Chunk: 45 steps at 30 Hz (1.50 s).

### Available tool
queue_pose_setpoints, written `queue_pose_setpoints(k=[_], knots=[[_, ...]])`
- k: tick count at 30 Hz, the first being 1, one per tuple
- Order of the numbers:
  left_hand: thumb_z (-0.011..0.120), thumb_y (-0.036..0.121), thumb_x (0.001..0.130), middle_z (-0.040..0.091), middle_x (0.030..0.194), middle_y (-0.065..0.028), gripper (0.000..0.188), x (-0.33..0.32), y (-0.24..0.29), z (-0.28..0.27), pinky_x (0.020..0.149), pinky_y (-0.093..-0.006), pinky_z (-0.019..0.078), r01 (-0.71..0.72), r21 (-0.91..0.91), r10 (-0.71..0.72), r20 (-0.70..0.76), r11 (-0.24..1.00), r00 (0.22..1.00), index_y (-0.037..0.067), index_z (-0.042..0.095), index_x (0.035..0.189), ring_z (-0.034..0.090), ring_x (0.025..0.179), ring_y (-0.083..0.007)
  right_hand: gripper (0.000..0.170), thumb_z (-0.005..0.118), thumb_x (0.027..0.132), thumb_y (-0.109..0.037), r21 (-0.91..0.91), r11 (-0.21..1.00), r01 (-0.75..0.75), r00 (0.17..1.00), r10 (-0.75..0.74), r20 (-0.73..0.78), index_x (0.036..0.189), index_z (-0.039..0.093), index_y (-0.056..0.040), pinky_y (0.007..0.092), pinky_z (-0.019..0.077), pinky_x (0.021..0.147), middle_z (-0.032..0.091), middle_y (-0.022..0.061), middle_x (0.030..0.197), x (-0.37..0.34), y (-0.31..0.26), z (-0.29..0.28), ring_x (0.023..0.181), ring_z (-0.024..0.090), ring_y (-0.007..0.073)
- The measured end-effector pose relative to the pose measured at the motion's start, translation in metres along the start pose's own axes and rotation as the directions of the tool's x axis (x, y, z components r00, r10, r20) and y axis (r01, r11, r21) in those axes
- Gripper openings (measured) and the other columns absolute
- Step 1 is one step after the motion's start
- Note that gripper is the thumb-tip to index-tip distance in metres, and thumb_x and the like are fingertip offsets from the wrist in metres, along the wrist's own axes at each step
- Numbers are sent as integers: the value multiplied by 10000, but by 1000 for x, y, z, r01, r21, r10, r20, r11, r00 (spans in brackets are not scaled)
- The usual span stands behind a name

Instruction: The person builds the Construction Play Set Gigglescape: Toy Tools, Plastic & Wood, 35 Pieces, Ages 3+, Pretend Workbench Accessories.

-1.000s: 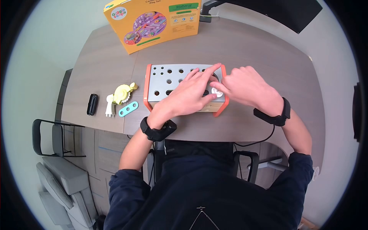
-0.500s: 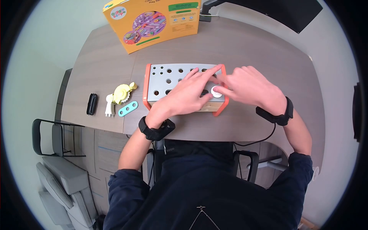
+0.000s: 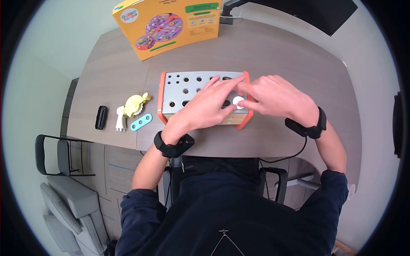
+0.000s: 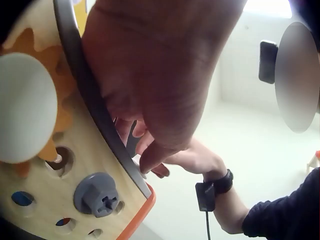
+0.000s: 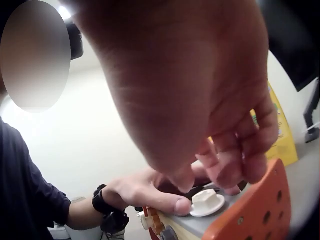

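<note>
A toy workbench (image 3: 174,91) with a grey holed top and orange ends stands before me. My left hand (image 3: 207,102) lies across its top, fingers stretched toward the far right corner. Its thumb rests at the flange of a white hex-headed bolt (image 5: 206,201) seated in the top near the right end. Above that bolt is my right hand (image 3: 275,96), fingers loosely bent, thumb tip close over the bolt head in the right wrist view. The left wrist view shows the wooden side with an orange gear (image 4: 62,107), a white round cap (image 4: 25,107) and a grey bolt (image 4: 97,195).
Left of the workbench lie a turquoise three-hole strip (image 3: 141,122), pale yellow toy parts (image 3: 134,106) with a whitish piece (image 3: 121,119), and a black object (image 3: 101,117). A yellow play-set box (image 3: 171,32) stands behind. A monitor (image 3: 311,13) is at the back right.
My right thumb has shifted from over the white bolt to its right edge, so more of the bolt head shows. My left hand stays in place on the workbench.
</note>
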<state>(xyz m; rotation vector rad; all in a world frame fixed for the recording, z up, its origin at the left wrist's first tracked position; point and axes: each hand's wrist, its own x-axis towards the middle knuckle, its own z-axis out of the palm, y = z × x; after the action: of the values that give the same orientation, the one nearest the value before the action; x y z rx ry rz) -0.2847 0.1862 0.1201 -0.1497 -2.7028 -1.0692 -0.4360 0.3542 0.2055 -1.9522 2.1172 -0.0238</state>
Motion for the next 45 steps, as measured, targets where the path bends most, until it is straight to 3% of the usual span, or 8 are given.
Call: queue_pose_setpoints(k=[4,10,13,16,19,25,31,45], knots=[[698,135,948,699,1289,-217,775,0,1,0,1333,-539,231,-17,-1,17,-10,1000,1000,53,359,1640,662,1224,-368,240,658,994,-275,113,975,189,976,-174,-132,1109,613,-69,513,515,618,637,167,671,7,9,21,657,654,413],[714,171,945,694,1279,-222,768,1,5,10,1333,-524,233,-34,46,38,-93,998,995,51,376,1624,660,1215,-371,237,654,1012,-268,-210,977,-28,999,24,-21,1023,618,-34,498,566,613,674,165,694,12,2,12,655,682,407],[701,150,942,685,1297,-220,779,1,1,11,1329,-535,235,-29,49,34,-86,998,996,55,358,1634,654,1220,-371,245,644,1019,-283,-166,981,-105,992,116,59,1068,619,-44,494,573,646,677,159,704,8,-6,0,690,697,400],[690,126,932,677,1313,-217,797,2,5,-1,1327,-545,235,30,-4,-30,8,1000,1000,60,338,1644,652,1217,-369,251,652,1016,-283,-28,999,42,998,-43,-49,1133,616,-63,483,582,697,704,161,813,-2,2,6,772,718,385],[680,96,914,678,1324,-211,824,1,4,-2,1327,-551,232,40,7,-41,18,999,999,61,318,1654,654,1225,-374,264,651,1016,-272,-9,998,63,998,-62,25,1172,605,-64,482,583,751,717,163,947,0,1,11,878,730,370],[813,258,898,600,1468,-193,922,-1,8,7,1312,-558,251,-66,114,71,-37,991,997,65,323,1655,558,1385,-355,276,642,1017,-268,-337,926,170,920,-272,-283,1112,640,-9,455,594,780,726,162,1001,4,14,47,897,733,343],[820,338,914,597,1452,-181,886,-1,8,12,1282,-559,294,-70,270,79,-26,960,997,72,373,1631,527,1412,-354,296,627,1031,-279,-220,973,74,970,-122,-212,958,704,-3,419,587,808,738,165,964,4,8,51,931,731,307],[762,321,961,569,1424,-141,733,6,13,24,1267,-526,328,-75,350,105,-69,934,992,95,451,1585,524,1381,-323,283,627,1036,-294,-181,982,-49,943,-14,-331,950,699,-34,446,539,729,728,133,881,-3,4,57,827,717,331]])
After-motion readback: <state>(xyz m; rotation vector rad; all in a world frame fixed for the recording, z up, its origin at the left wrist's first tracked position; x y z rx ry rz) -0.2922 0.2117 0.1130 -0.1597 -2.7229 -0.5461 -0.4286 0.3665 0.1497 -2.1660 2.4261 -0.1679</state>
